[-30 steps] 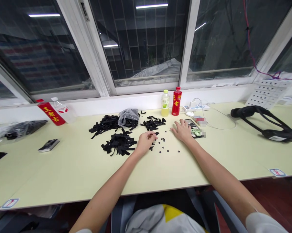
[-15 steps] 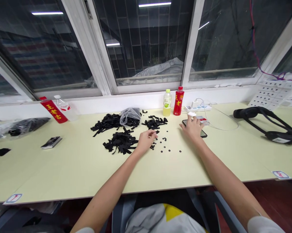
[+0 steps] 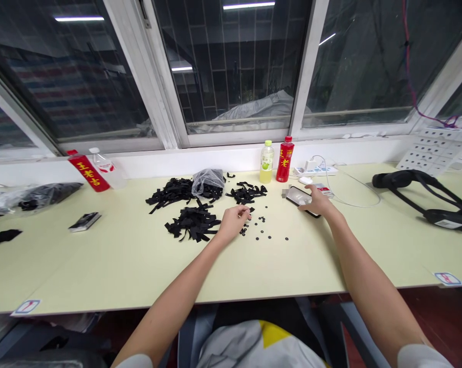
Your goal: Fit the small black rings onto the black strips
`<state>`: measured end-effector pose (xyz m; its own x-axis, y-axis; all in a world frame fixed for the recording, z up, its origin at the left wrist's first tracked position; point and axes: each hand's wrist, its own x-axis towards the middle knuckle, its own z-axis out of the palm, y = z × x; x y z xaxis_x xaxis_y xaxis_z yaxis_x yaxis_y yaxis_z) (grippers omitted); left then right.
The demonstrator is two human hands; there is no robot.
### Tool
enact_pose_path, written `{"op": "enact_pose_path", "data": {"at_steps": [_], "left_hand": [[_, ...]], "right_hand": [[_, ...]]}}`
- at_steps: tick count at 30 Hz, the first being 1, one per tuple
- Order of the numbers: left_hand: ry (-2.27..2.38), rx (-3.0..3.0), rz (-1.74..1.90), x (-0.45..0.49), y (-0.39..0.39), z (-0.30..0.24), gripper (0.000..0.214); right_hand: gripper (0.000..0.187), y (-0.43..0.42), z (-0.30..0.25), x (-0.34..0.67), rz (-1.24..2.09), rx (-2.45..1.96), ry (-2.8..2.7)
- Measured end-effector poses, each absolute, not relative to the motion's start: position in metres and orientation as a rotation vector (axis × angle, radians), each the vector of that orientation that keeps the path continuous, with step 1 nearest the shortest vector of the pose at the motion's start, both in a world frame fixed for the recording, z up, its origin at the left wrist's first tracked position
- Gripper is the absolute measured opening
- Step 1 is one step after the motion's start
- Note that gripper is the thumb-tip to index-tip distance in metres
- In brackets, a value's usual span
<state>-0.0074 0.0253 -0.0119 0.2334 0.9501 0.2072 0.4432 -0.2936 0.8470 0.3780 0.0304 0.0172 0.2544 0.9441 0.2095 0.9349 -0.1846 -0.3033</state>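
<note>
My left hand point(image 3: 234, 223) rests on the pale yellow table point(image 3: 100, 266) with its fingertips pinched together. Nothing shows between them. It lies beside a heap of black rubber strips point(image 3: 193, 223) and just left of several small black rings point(image 3: 261, 230). Further back lie more strips point(image 3: 173, 190), another strip pile point(image 3: 246, 193) and a clear plastic bag point(image 3: 208, 183) with strips inside. My right hand point(image 3: 318, 200) grips the right end of a black smartphone point(image 3: 300, 199), which sits tilted on the table. A small white object point(image 3: 305, 180) lies just beyond it.
A green-capped bottle point(image 3: 266, 162), a red bottle point(image 3: 285, 159) and a power strip point(image 3: 315, 171) stand along the windowsill side. A black neck-worn frame point(image 3: 422, 199) lies at right. A fallen red-labelled bottle point(image 3: 96, 171) and a bag of black material point(image 3: 35, 198) lie at left.
My right hand has moved right and taken the smartphone's far end, and the phone now lies turned at an angle. The left hand has barely moved. The view has shifted slightly.
</note>
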Motion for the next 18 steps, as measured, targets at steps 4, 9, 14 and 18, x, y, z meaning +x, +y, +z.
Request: {"op": "enact_pose_path", "data": {"at_steps": [4,9,14,18], "left_hand": [[1.266,1.849,0.996,-0.0078,0.0253,-0.0127,0.027],[1.275,1.851,0.994,-0.0078,0.0245,-0.0125,0.025],[1.298,1.865,0.999,-0.0082,0.0230,-0.0099,0.028],[1.306,1.862,0.990,-0.0073,0.0218,-0.0082,0.029]], "right_hand": [[0.118,0.0306,0.0212,0.3842,0.194,-2.205,-1.761],[0.124,0.0313,0.0212,0.3824,0.094,-2.204,-1.812],[0.123,0.0340,0.0186,0.3778,-0.020,-2.229,-1.838],[0.114,0.0351,0.0184,0.3747,-0.072,-2.253,-1.838]]}}
